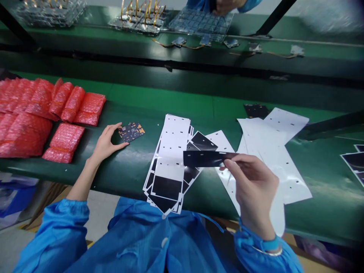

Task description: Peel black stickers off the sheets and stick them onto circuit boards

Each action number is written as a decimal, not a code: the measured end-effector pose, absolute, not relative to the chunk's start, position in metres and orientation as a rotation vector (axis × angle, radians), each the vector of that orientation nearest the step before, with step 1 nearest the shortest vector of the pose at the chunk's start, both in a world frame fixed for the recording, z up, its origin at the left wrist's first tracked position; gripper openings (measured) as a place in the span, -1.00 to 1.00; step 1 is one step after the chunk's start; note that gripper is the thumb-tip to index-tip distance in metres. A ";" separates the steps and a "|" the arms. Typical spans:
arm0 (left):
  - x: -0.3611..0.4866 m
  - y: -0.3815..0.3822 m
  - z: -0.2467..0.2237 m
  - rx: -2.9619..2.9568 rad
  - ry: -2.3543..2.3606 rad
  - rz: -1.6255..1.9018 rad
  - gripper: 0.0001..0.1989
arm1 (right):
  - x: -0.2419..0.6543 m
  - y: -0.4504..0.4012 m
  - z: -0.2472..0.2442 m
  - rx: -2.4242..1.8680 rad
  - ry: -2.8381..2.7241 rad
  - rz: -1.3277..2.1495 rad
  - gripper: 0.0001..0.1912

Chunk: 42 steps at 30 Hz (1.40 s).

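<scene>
On the left, my left hand [107, 143] grips a small dark circuit board [131, 132] by its left edge, between thumb and fingers, at the green table's surface. My right hand [253, 182] pinches the right end of a black rectangular film [203, 158] with small cut-outs, held above the sheets. Beneath and left of the film lies a stack of white sheets [173, 136] carrying black stickers [167, 187]. More white sheets [273, 151] with small holes spread under and behind my right hand.
Pink bubble-wrapped packages [31, 129] pile up at the left. Another dark board [256, 110] lies behind the right sheets. The raised shelf [113, 45] holds clear trays [199, 23] and small parts with orange cables; a co-worker's hand [226, 5] is above it. Black-stickered sheets [355, 163] lie far right.
</scene>
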<state>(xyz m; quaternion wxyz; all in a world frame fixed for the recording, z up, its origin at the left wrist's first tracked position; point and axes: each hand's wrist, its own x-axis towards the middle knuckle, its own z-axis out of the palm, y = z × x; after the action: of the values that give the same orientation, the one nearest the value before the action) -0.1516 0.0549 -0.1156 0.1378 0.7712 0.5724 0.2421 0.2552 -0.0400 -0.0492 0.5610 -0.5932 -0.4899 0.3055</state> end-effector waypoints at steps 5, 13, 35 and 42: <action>-0.087 0.022 -0.091 2.286 1.386 1.146 -0.34 | 0.230 -0.025 -0.034 -1.255 -1.027 1.013 -0.84; -0.017 -0.012 -0.029 2.142 0.933 1.431 0.01 | 0.205 -0.029 -0.006 -1.010 -1.188 0.954 -0.85; -0.017 -0.012 -0.022 2.129 0.869 1.329 -0.02 | 0.228 -0.042 0.004 -1.110 -1.207 0.984 -0.89; -0.016 -0.012 -0.024 2.147 0.869 1.334 -0.03 | 0.231 -0.041 0.003 -1.134 -1.255 0.969 -0.87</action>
<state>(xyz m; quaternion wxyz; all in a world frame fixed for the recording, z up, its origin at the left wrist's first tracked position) -0.0160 -0.0120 -0.0240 0.2323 0.7812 0.3164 0.4854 0.2305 -0.0415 0.0031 0.5615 -0.4814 -0.5326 0.4114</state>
